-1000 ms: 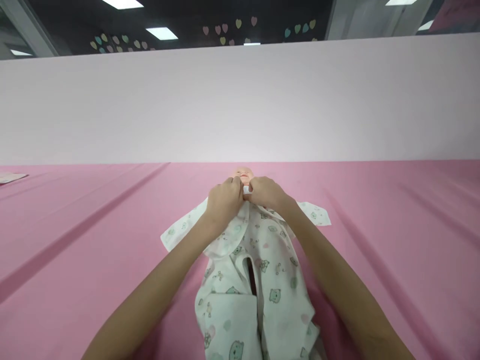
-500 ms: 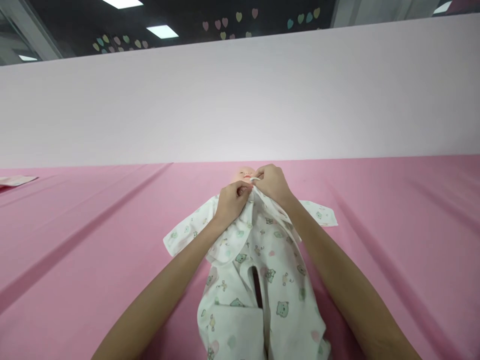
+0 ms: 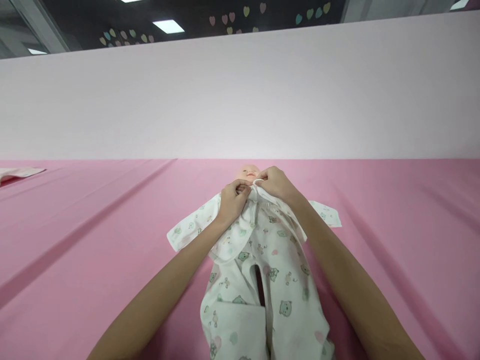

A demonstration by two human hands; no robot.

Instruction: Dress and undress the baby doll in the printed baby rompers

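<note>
Baby doll: lies on the pink sheet (image 3: 93, 280) with its head (image 3: 248, 173) at the far end, only the face showing above the hands.
Printed wrap top (image 3: 232, 243): on the doll's upper body, between the two forearms, its long sleeves stretched out to either side; the front stands apart, a rounded flap on the left and the other side drawn beneath the right forearm.
Left hand (image 3: 234, 199): fingers curled in by the doll's chin, thumb and fingertips pinching the top's neckline.
Right hand (image 3: 278, 183): just beside the left, fingertips pinching a narrow white edging (image 3: 258, 181) at the neck — whether a tie or the collar itself, I cannot tell.
Split-crotch pants (image 3: 287, 265): over the doll's lower body, legs toward the wearer of the camera; a dark slit opens between them, and a straight fold crosses the leg on the left.
Folded cloth (image 3: 20, 173): on the sheet at the far left, cut off by the view.
Backdrop: a white panel (image 3: 240, 100) behind the sheet — above it, dark glass with pastel heart stickers (image 3: 232, 18).
</note>
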